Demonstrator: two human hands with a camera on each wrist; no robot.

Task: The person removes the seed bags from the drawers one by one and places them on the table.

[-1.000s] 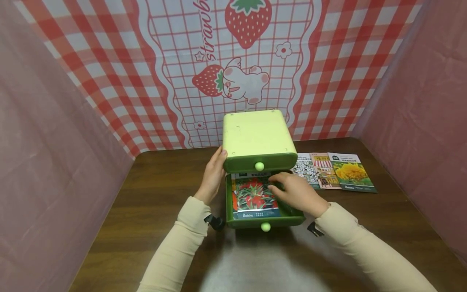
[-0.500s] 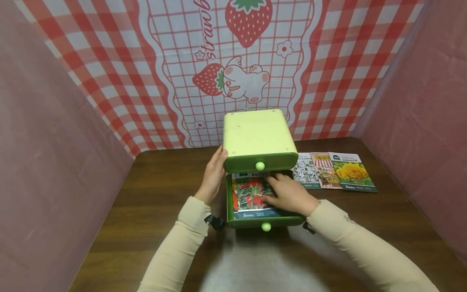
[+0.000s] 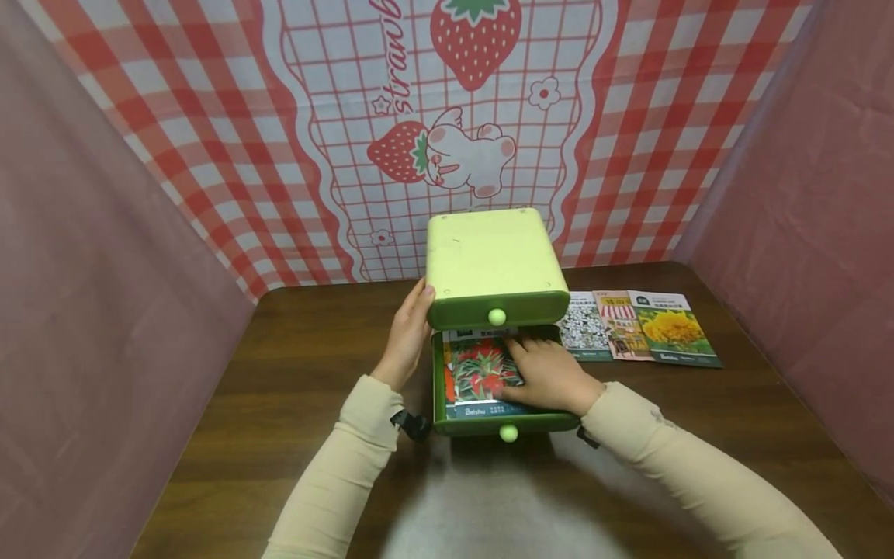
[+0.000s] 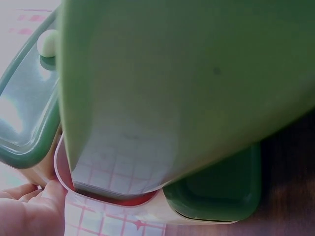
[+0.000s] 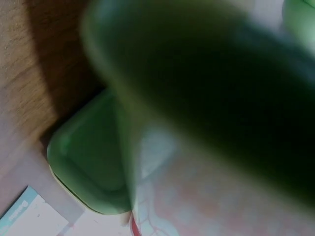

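Observation:
A small drawer cabinet with a pale yellow-green top and dark green drawer fronts stands on the wooden table. Its lower drawer is pulled out, and a seed packet with red flowers lies inside on top of other packets. My left hand rests against the cabinet's left side, its fingertips at the upper edge; the left wrist view shows part of that hand. Over the drawer's right half, my right hand lies with spread fingers on the packet. The right wrist view is mostly blocked by the drawer.
To the cabinet's right lie overlapping packets: a white-flowered one, one with a striped awning picture and a yellow-flowered one. A checked strawberry cloth hangs behind, and pink cloths flank the table.
My right hand has moved left and down, from above the drawer's right side onto the red-flowered packet, its fingers spreading. My left hand and the cabinet have stayed put.

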